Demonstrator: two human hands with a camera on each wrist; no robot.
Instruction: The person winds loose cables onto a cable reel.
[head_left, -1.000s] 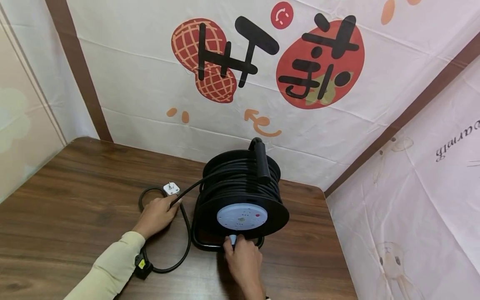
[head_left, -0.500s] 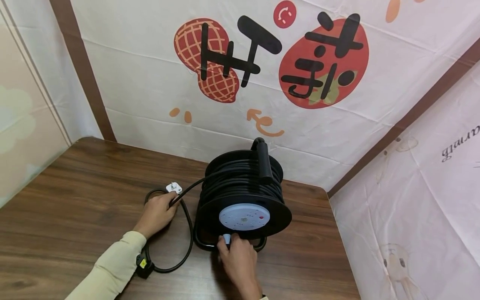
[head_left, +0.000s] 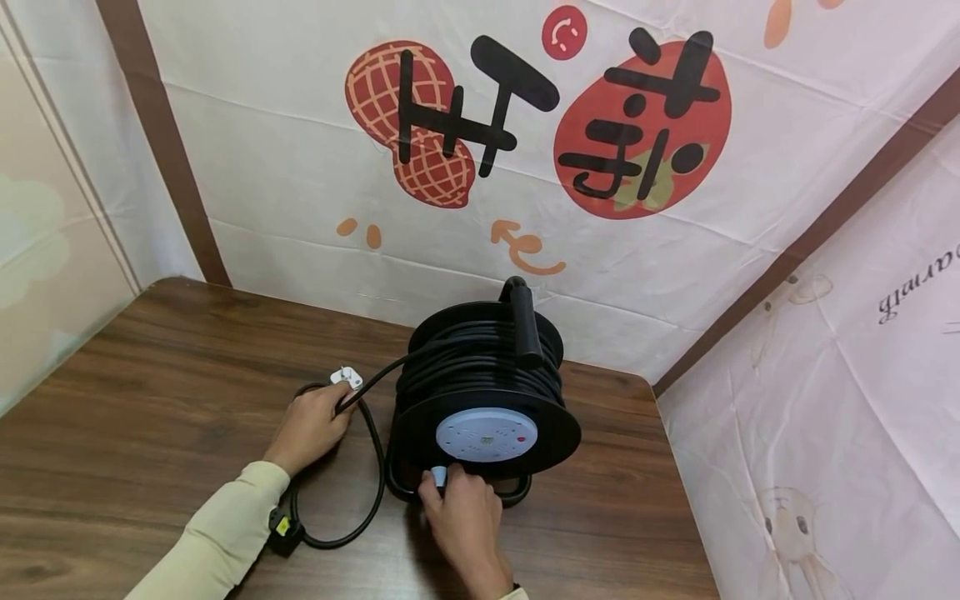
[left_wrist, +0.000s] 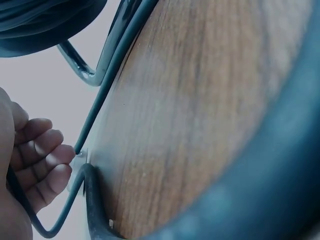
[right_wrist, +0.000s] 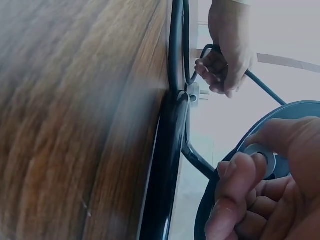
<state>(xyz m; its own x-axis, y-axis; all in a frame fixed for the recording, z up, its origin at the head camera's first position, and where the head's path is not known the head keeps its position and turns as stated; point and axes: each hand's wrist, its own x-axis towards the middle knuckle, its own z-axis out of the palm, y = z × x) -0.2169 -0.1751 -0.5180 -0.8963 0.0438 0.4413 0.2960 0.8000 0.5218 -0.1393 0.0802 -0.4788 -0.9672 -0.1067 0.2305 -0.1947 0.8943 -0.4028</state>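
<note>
A black cable reel [head_left: 480, 362] stands on the table, its pale round socket face [head_left: 486, 435] toward me. My right hand [head_left: 465, 521] pinches a small pale winding knob [head_left: 438, 476] low on the reel's front; the right wrist view shows the knob [right_wrist: 262, 157] between thumb and fingers. My left hand [head_left: 309, 429] holds the black cable [head_left: 371, 387] left of the reel, fingers curled around it, as the left wrist view also shows the hand [left_wrist: 37, 165]. Just beyond these fingers lies a white plug [head_left: 346, 378], partly hidden by the hand. Slack cable [head_left: 381, 479] loops toward the left sleeve.
A black carrying handle [head_left: 527, 329] rises at the reel's top, close to the printed white backdrop [head_left: 300, 250]. The tubular stand [head_left: 517, 493] rests on the brown wooden table [head_left: 150, 433]. A white printed sheet [head_left: 750, 433] borders the table's right side.
My right hand has swung left with the knob along the bottom of the reel's face. The small cable bend behind my left hand shows less; the left hand has stayed nearly in place.
</note>
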